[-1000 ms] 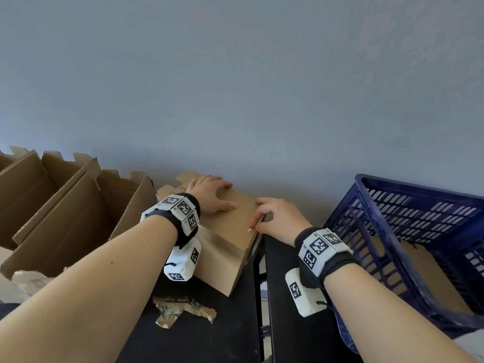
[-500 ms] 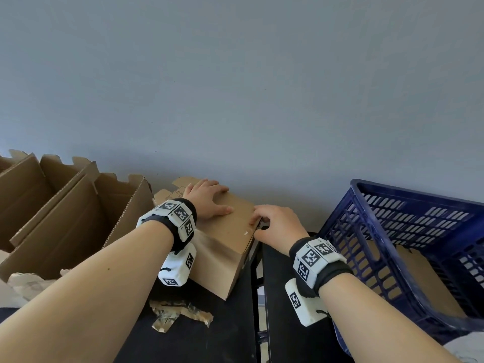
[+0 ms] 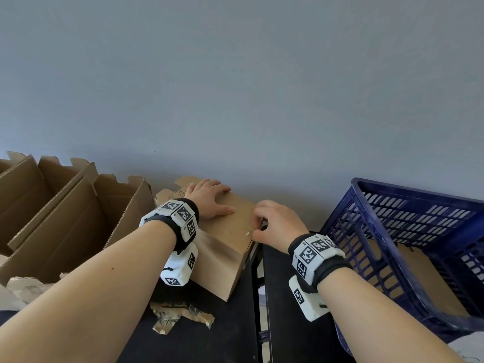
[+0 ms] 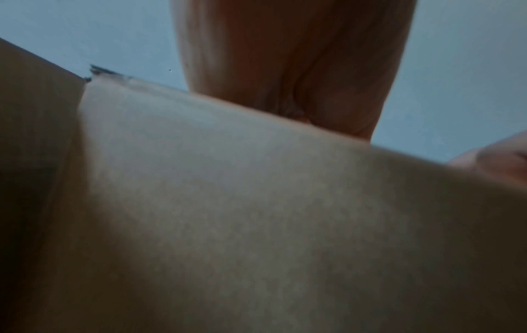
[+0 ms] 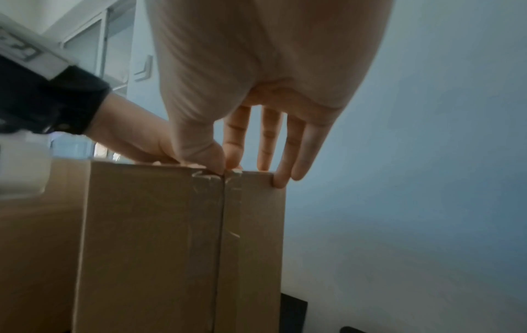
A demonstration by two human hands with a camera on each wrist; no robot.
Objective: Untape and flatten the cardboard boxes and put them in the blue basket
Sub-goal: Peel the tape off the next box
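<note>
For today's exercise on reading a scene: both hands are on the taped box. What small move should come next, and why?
Probably the right hand should pinch the lifted tape end at the box's top edge and peel it down the seam. Thumb and forefinger already meet there, the tape looks frayed but still covers the seam, and the left hand lies flat on top, steadying the box.

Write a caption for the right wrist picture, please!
Right hand picks with thumb and fingers at the taped seam of the cardboard box.
</note>
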